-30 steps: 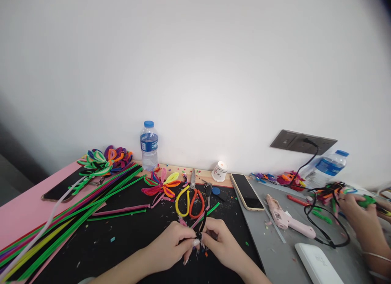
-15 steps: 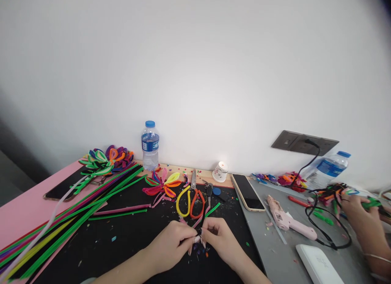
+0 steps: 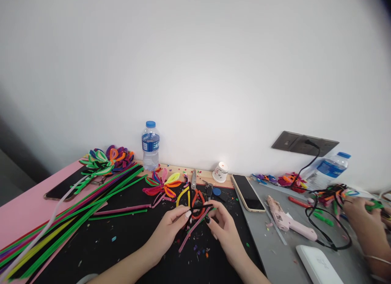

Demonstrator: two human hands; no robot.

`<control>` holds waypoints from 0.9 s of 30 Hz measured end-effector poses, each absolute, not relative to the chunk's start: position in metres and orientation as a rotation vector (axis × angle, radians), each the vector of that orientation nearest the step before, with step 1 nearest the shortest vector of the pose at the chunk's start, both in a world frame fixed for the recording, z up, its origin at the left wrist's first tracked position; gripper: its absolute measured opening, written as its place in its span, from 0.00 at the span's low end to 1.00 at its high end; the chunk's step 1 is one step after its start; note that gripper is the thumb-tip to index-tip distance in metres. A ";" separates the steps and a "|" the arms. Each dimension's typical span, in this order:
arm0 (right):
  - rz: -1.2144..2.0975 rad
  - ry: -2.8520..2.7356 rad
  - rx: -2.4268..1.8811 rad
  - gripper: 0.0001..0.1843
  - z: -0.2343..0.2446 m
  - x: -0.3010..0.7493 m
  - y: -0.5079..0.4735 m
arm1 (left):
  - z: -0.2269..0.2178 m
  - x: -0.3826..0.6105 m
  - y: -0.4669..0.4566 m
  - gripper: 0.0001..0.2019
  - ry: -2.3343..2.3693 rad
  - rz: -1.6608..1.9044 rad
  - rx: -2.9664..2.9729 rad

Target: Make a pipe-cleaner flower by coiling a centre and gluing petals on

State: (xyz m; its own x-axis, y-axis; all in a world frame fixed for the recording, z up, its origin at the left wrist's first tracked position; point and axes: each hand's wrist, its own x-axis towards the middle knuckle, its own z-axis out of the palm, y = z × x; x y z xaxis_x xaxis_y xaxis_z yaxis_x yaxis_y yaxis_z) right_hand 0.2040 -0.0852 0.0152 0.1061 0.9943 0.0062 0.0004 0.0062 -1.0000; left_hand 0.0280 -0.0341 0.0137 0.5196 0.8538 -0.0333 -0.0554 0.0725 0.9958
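Note:
My left hand (image 3: 171,227) and my right hand (image 3: 222,227) are raised over the black mat (image 3: 128,239), both pinched on a twist of pink and black pipe cleaners (image 3: 195,225). The black piece runs across between my fingertips. The pink stem slants down to the left between my hands. Just behind them lie scissors with yellow and orange handles (image 3: 192,194) and a finished pipe-cleaner flower (image 3: 161,186).
Long pipe cleaners (image 3: 70,223) fan across the left side over a pink sheet (image 3: 24,210). A water bottle (image 3: 150,145), a small cup (image 3: 220,172), a phone (image 3: 247,192) and a pink glue gun (image 3: 288,221) stand nearby. Another person's hands (image 3: 365,219) work at the right.
Both my hands have lifted and moved away from me toward the scissors. The pink stem now hangs down between them instead of sticking up.

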 end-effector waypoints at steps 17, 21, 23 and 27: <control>1.205 -1.409 -1.324 0.13 0.012 0.192 -0.089 | 0.002 0.032 -0.035 0.12 0.761 0.855 0.992; 1.201 -1.478 -1.379 0.09 0.006 0.188 -0.089 | 0.003 0.033 -0.038 0.12 0.786 0.806 0.939; 1.159 -1.480 -1.394 0.06 0.004 0.190 -0.088 | 0.006 0.034 -0.040 0.11 0.811 0.776 0.933; 1.093 -1.461 -1.416 0.05 0.004 0.191 -0.087 | 0.011 0.034 -0.041 0.10 0.804 0.762 0.938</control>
